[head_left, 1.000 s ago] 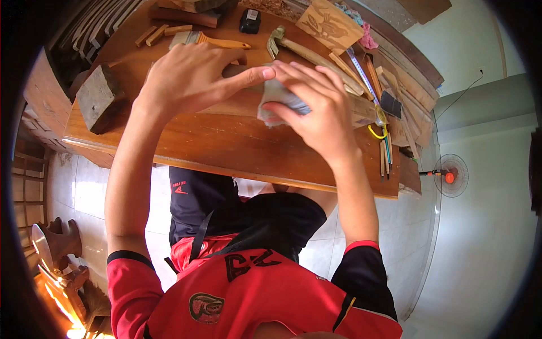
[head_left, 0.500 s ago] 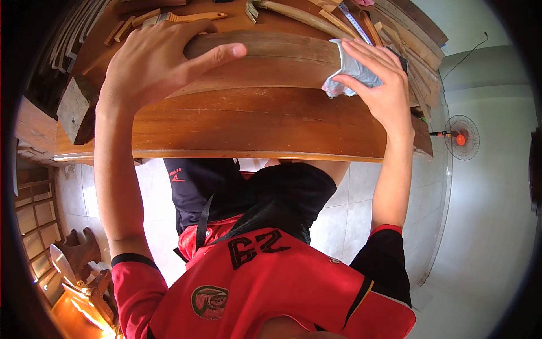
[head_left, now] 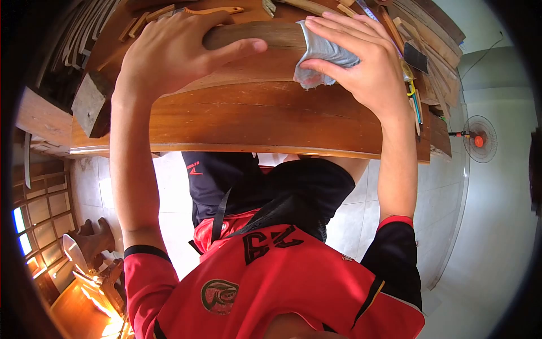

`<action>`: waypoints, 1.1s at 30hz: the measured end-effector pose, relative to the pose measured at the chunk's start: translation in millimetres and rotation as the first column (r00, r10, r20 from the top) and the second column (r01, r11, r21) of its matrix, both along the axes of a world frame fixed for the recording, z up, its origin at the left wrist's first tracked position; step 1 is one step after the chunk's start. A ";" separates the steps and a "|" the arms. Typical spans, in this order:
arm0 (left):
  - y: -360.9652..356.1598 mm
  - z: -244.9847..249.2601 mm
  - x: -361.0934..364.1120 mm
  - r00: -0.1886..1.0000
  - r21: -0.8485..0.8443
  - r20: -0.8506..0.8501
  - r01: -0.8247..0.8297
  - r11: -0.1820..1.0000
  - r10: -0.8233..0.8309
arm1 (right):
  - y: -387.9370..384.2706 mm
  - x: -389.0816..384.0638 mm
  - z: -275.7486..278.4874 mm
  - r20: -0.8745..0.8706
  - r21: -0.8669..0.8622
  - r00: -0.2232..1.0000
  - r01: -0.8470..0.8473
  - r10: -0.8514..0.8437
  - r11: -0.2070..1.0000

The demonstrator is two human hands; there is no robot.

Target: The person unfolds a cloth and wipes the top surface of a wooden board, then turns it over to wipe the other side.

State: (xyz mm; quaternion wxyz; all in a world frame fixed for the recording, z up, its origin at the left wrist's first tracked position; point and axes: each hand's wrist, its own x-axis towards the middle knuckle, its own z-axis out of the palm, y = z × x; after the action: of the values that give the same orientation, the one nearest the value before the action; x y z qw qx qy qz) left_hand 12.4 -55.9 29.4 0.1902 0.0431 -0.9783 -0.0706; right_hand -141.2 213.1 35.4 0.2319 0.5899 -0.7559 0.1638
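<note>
A curved piece of wood (head_left: 265, 35) lies lengthwise across the wooden table (head_left: 243, 121), its far side partly out of sight. My left hand (head_left: 175, 56) grips its left end, thumb stretched along the top and fingers mostly hidden behind. Around the right part of the wood, a pale blue-grey cloth (head_left: 327, 53) is folded over the surface. My right hand (head_left: 367, 62) holds that cloth against the wood, thumb on the near side and fingers over the far side.
A wooden block (head_left: 90, 107) stands at the table's left. An orange-handled brush (head_left: 217, 10) lies at the back. To the right are pencils (head_left: 418, 104), a dark block (head_left: 415, 57) and stacked wood strips (head_left: 437, 39). A fan (head_left: 480, 139) is farther right.
My right hand and the cloth have slid left along the wood, nearer my left hand. The dark block and pencils at right now show more. The whole view has shifted slightly.
</note>
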 end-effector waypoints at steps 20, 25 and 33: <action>8.9 11.6 5.5 0.992 0.078 0.113 -0.060 0.995 0.051 | 6.5 -1.0 -5.8 -0.014 -0.026 1.000 -0.010 0.009 1.000; 4.6 3.6 3.1 0.997 0.090 0.068 -0.050 0.995 0.044 | 63.5 -27.9 10.9 -0.022 0.077 0.996 0.090 -0.089 0.993; 4.3 0.6 2.6 0.997 0.071 0.042 -0.067 0.995 0.064 | 79.5 -36.7 10.1 -0.015 0.083 0.994 0.111 -0.110 0.990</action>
State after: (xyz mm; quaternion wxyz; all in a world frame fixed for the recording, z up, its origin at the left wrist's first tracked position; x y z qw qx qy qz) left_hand 15.0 -51.6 29.9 0.1711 0.0836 -0.9767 -0.0989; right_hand -177.9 292.6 45.5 0.2195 0.5570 -0.7925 0.1159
